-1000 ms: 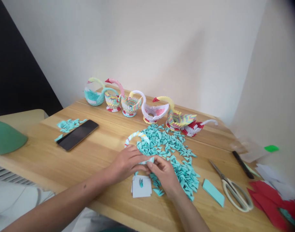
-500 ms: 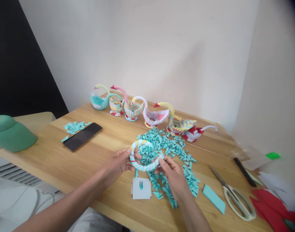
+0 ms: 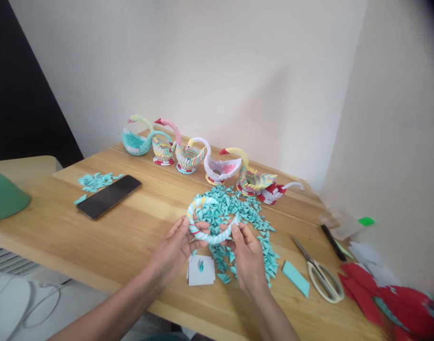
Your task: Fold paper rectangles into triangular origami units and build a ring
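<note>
Between my hands is a curved chain of folded paper pieces point(image 3: 213, 238), striped white and turquoise with some yellow and red. It bends into an almost closed ring with a gap at the upper right. My left hand point(image 3: 178, 239) grips its left side, thumb on top and fingers behind. At the right end, my right hand point(image 3: 246, 246) pinches the chain between thumb and fingers. Beneath and beyond it spreads a heap of turquoise folded paper triangles point(image 3: 234, 206). A stack of white paper squares point(image 3: 206, 278) lies below the ring, bearing a small turquoise mark.
Paper swans point(image 3: 222, 169) line the back of the wooden table. On the left are a phone point(image 3: 109, 196), a small turquoise pile point(image 3: 96, 181) and a green object point(image 3: 7, 196). Scissors point(image 3: 325, 282), a turquoise paper stack point(image 3: 295, 278), a black cutter point(image 3: 333, 242) and red paper point(image 3: 362, 289) lie right.
The view has shifted, so the table's things appear further left and slightly higher. Both hands still hold the chain, which looks slightly turned.
</note>
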{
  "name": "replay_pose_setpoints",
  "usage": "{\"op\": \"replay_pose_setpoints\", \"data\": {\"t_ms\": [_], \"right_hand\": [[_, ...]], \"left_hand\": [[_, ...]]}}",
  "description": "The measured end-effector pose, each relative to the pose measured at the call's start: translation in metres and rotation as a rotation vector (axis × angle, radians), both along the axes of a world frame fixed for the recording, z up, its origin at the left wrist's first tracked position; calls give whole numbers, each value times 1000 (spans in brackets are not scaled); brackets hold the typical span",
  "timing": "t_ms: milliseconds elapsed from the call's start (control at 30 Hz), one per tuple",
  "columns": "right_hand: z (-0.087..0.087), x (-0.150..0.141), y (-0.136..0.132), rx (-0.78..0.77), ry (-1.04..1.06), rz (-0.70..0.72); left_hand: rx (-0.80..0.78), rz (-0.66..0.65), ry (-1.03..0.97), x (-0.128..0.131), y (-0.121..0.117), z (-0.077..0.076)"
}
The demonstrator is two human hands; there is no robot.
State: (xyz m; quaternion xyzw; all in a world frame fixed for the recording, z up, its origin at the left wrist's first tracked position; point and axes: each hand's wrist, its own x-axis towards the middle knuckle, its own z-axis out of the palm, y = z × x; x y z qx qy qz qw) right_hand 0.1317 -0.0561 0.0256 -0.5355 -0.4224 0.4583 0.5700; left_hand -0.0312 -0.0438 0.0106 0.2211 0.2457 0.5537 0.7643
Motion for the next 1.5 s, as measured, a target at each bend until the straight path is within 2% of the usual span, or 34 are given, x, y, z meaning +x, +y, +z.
{"op": "replay_pose_setpoints", "data": {"t_ms": [133, 300, 500, 633, 767, 900, 1000, 1067, 1133, 1300, 1500], "right_hand": [[3, -1, 2, 39, 15, -10], [4, -4, -1, 46, -27, -29], [4, -9, -6, 55, -110, -76], [5, -11, -6, 91, -81, -119], [3, -10, 0, 99, 28, -136], [3, -5, 2, 93, 38, -182], [0, 0, -7, 50, 29, -172], [-5, 0, -18, -16, 21, -137], [-12, -1, -31, -76, 0, -92], [-24, -10, -57, -126, -29, -17], [-23, -19, -72, -106, -117, -26]], "left_hand": [[22, -67, 84, 3, -2, -2], [6, -121, 235, 7, -4, -11], [-93, -24, 173, 16, -8, -9], [-82, 4, 96, 26, -9, -8], [-48, -31, 72, 33, -12, -13], [17, -130, 157, 24, -16, -22], [58, -74, 207, 8, -18, -23], [54, -27, 206, -2, -21, -18], [21, -42, 228, -8, -26, -13], [-74, -94, 203, -9, -48, -9], [-135, -91, 167, -8, -67, -6]]}}
